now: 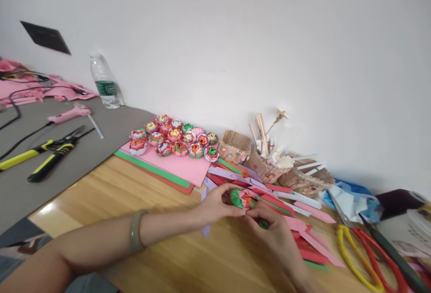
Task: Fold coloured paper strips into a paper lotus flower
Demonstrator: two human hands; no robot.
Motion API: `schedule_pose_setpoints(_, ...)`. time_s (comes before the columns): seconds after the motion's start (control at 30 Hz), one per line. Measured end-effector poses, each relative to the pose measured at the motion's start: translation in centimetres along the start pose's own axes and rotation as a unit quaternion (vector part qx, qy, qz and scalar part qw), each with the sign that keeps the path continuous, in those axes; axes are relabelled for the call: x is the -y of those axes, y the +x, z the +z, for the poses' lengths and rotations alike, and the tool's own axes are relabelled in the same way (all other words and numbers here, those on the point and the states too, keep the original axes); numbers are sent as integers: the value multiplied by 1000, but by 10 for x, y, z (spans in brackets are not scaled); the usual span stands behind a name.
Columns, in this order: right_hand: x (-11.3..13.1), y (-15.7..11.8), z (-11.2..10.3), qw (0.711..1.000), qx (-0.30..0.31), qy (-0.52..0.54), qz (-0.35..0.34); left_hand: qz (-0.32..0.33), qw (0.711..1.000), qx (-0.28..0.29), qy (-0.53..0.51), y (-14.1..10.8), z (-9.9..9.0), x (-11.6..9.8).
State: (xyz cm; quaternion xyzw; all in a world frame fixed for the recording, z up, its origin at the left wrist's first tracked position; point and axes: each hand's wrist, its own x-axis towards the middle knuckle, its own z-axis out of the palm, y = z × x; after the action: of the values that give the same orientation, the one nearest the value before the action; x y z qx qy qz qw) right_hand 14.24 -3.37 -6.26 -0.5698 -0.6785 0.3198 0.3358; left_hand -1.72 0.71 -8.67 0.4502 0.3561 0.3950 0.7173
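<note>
A small folded paper flower (239, 198), green on one side with pink and orange petals, is held above the wooden table. My left hand (215, 205), below a pale green bangle (135, 232), pinches it between thumb and fingers. Close against its lower right is my right hand (269, 225), fingers bent and pressed together at the flower's edge. A bit of green paper (263, 224) shows at the right fingers; whether it belongs to the flower I cannot tell. Folded paper strips (269, 189) in red, pink, white, lilac and green lie behind and beside my right hand.
Several finished paper flowers (175, 135) stand on pink paper (188, 167). Baskets (235, 146) line the wall. Scissors (362, 243) lie at right. On the grey mat are pliers (54, 147), a pink glue gun (70, 113) with its cord, and a bottle (106, 86).
</note>
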Motion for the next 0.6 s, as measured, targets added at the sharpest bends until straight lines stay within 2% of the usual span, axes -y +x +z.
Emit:
schedule_pose_setpoints(0.13,1,0,1,1000,-14,-9,9,2,1000,-16,3,-1,1,1)
schedule_pose_setpoints(0.27,2,0,-2,999,26,14,25,3,999,-31,20,-2,1,0)
schedule_pose_setpoints(0.37,3,0,-5,1000,27,12,9,2,999,-30,28,-2,1,-4)
schedule_pose_setpoints(0.5,4,-2,-6,998,-5,-28,-52,-5,1000,-19,3,-3,1,-7)
schedule_pose_setpoints(0.6,3,-4,-3,991,-36,-69,-106,-14,999,-34,-24,-5,2,-8)
